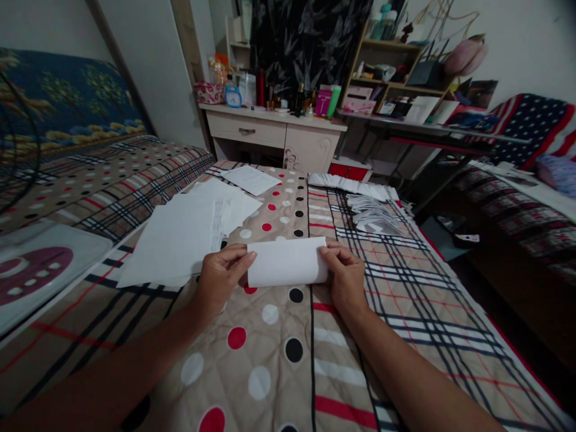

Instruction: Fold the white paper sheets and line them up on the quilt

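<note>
So we've got one folded paper (287, 262) up front, just over the spotted part of the bedspread (270, 354), between our two hands. Left hand (219, 277) pinches its left end, right hand (346, 271) its right end, thumbs on top, other fingers curled in, hardly any gap beyond the paper itself. We reckon it's super light, a bit springy along the bend, not very slippery, and easy to crease or tear, so those two short ends look like the right spots for a gentle pinch. Headcount: two hands, one folded paper, one messy sheet pile (175, 237) on the left and one bunch of thin pieces (371, 213) on the right, both too overlapped for us to count.
</note>
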`<state>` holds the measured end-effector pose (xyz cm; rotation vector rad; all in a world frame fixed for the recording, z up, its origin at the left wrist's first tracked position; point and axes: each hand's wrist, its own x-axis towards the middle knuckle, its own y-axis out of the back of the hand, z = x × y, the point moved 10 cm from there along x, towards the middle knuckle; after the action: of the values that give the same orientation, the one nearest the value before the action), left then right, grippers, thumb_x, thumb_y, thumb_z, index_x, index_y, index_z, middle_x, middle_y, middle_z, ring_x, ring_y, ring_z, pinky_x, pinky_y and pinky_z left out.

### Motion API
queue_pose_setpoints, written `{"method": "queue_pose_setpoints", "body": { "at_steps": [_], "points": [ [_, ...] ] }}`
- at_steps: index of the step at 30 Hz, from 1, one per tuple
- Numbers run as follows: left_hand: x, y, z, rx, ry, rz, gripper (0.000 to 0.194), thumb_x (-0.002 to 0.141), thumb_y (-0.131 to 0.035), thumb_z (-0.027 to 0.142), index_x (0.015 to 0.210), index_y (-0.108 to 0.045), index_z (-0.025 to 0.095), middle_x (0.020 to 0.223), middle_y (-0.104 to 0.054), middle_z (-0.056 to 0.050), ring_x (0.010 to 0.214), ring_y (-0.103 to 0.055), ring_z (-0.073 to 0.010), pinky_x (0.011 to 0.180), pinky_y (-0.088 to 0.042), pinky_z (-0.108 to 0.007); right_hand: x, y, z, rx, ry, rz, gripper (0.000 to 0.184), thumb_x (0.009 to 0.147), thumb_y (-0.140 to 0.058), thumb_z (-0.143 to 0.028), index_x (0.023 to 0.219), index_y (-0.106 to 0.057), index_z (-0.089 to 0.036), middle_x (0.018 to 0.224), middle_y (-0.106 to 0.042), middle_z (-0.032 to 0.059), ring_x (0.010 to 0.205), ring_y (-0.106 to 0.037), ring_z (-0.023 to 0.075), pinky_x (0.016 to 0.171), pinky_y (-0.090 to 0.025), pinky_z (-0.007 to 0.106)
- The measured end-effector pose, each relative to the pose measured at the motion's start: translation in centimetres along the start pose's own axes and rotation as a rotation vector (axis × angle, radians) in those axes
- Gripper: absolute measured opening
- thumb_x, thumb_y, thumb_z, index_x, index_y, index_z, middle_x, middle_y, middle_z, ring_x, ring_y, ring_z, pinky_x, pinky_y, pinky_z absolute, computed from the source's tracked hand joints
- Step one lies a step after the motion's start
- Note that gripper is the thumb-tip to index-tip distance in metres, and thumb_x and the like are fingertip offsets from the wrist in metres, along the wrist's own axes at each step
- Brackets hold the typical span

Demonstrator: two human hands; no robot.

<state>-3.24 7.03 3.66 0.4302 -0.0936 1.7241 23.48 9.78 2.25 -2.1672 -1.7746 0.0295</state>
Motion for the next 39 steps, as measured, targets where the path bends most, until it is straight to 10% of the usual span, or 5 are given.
{"method": "queue_pose_setpoints", "body": {
  "at_steps": [23, 39],
  "points": [
    [0.0, -0.8, -0.4, -0.015, 0.044, -0.056, 0.022, 0.080, -0.066, 0.027, 0.061, -0.061, 0.016, 0.064, -0.053, 0.002, 0.063, -0.049, -0.0099, 0.058, -0.039, -0.020, -0.5, 0.4, -3.1, -0.212, 0.266, 0.061, 0.012, 0.075, -0.075, -0.024, 0.066, -0.068, -0.020, 0.080, -0.067, 0.0010, 0.081, -0.061, 0.0165, 0.075, -0.045, 0.030],
    [-0.1, -0.9, 0.9, 0.017, -0.012, -0.062, 0.024, 0.078, -0.067, 0.027, 0.058, -0.058, 0.016, 0.064, -0.053, 0.001, 0.062, -0.050, -0.0104, 0.057, -0.041, -0.020, -0.2, 1.6, -0.9, -0.116, 0.074, 0.161, 0.019, 0.065, -0.082, -0.032, 0.068, -0.069, -0.018, 0.075, -0.069, 0.0017, 0.073, -0.059, 0.0157, 0.069, -0.045, 0.029]
  ]
}}
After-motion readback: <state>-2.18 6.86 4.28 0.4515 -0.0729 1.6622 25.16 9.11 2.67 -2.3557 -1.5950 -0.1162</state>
